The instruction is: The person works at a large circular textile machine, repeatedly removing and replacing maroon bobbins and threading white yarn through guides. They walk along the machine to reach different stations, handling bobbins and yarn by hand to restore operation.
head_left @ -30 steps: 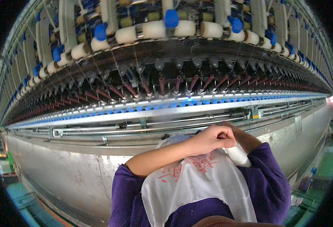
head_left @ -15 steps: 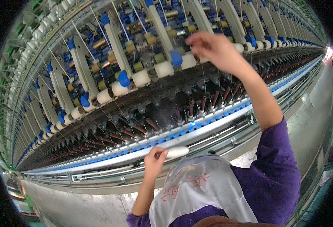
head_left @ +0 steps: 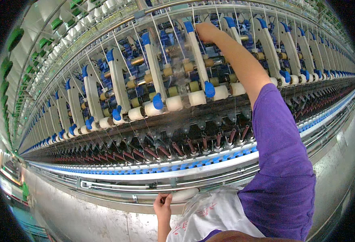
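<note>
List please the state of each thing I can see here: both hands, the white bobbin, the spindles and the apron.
Right hand: raised, reaching in between the white drafting arms; fingers hidden.
Left hand: low at the rail, fingers pinched together beside the bobbin.
Bobbin: white, lying sideways, next to the left hand.
Spindles: bare, dark red, tilted in a row.
Apron: white, worn, with a bulging pocket.

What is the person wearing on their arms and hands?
The right arm has a short purple sleeve that ends above the elbow, leaving the forearm bare. The left hand and right hand are bare too: no gloves, rings or watch that I can see. A white apron covers the front.
</note>
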A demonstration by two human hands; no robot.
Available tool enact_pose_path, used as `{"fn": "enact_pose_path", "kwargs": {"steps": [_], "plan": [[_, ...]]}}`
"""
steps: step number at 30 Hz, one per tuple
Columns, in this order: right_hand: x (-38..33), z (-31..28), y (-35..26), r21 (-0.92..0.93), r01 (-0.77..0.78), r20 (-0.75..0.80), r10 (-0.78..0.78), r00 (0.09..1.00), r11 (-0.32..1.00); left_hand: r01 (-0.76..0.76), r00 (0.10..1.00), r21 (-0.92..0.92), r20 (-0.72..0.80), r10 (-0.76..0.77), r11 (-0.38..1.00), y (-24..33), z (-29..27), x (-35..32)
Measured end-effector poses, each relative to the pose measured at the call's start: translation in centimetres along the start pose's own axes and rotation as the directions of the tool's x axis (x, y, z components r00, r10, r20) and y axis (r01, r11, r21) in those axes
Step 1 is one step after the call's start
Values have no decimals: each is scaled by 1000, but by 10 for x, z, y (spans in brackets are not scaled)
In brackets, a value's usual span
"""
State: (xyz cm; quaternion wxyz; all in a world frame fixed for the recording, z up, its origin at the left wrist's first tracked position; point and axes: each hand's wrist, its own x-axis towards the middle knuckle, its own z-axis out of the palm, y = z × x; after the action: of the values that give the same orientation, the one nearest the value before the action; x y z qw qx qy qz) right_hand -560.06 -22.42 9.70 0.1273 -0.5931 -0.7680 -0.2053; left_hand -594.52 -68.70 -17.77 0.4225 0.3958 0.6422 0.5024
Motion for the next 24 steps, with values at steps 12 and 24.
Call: {"fn": "enact_pose_path", "kwargs": {"steps": [12,24], "plan": [[-76,-23,2,93,63,-156,-48,987,994,-46,990,8,132,44,999,6,14,23],[-63,-53,-81,196,424,-425,-313,849,884,-86,954,65,293,63,994,16,25,41]]}}
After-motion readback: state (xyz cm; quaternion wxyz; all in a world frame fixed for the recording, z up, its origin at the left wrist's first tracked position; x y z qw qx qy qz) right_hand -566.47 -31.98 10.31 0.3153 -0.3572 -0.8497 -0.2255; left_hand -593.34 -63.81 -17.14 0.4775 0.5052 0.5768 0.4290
